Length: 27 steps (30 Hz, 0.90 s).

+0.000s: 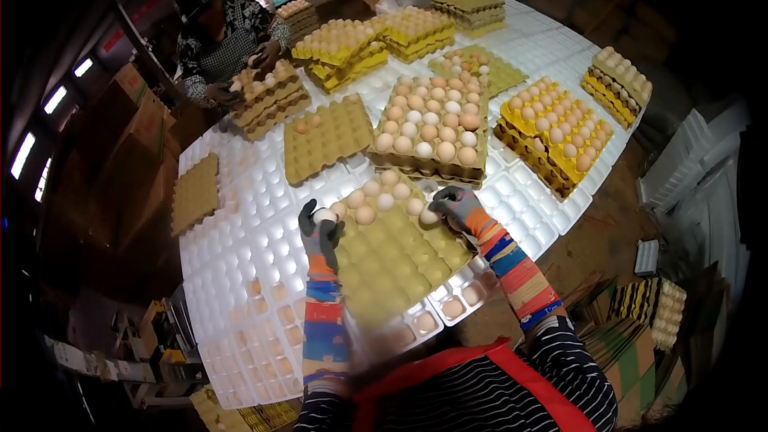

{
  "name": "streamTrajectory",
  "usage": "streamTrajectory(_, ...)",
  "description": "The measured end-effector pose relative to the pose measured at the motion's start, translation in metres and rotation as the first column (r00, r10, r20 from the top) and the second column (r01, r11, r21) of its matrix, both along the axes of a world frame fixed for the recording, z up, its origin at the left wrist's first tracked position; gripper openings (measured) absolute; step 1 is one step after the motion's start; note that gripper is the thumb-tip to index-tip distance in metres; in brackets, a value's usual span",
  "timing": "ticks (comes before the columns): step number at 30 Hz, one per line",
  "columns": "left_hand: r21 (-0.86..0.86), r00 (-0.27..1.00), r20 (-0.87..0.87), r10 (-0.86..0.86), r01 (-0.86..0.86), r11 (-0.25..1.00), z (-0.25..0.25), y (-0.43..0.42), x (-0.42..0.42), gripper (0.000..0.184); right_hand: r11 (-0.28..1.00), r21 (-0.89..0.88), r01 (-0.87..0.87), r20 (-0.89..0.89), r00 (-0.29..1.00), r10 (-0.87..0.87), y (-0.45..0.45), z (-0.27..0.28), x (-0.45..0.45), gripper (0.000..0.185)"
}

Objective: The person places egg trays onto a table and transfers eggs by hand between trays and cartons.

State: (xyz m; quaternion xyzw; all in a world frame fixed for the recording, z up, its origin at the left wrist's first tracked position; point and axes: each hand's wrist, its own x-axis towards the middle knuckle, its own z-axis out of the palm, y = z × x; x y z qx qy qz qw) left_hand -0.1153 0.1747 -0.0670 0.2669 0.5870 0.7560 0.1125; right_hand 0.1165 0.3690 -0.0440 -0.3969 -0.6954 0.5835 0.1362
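Observation:
A grey-gloved left hand, my left hand [319, 232], is closed around a white egg [324, 215] at the left edge of a cardboard egg tray [392, 264]. On the tray's opposite side, my right hand [458, 205], also gloved, has its fingers on a light brown egg [430, 214]. Between the hands, several eggs sit in the far rows of this tray, while its near cups hold none. Just beyond stands a stack of trays whose top one is filled with brown and white eggs [430, 115].
White foam trays [248, 248] cover the table, some with eggs in them. Stacked yellow egg trays [552, 132] stand at the right, more at the back. An almost bare tray [328, 140] lies left of centre. Across the table, another person [228, 48] handles eggs.

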Motion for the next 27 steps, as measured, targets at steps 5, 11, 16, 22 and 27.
streamTrajectory(5,-0.157,0.81,0.554,-0.191,0.328,0.932,0.027,0.012,-0.004,0.016,0.962,-0.18,-0.205,-0.582,0.81,0.064,-0.002,0.005,0.022,0.035)
streamTrajectory(11,-0.761,0.643,-0.592,-0.486,-0.248,0.6,0.023,0.033,0.021,0.05,0.989,-0.112,-0.102,-0.685,0.728,-0.002,-0.018,0.011,0.002,0.03)
streamTrajectory(16,0.061,0.733,0.452,-0.508,0.543,0.838,0.04,0.016,0.004,0.054,0.694,0.595,-0.406,0.689,0.703,-0.179,-0.037,0.067,-0.029,0.044)
streamTrajectory(22,-0.751,0.614,-0.6,-0.512,-0.212,0.626,0.046,0.055,0.034,0.06,0.687,0.515,-0.514,0.789,0.597,-0.145,-0.037,0.042,-0.069,0.06)
streamTrajectory(27,-0.797,0.498,-0.437,-0.749,-0.6,0.067,0.06,0.108,0.061,0.054,0.846,0.44,-0.302,0.444,0.892,0.087,-0.004,0.033,-0.017,0.057)
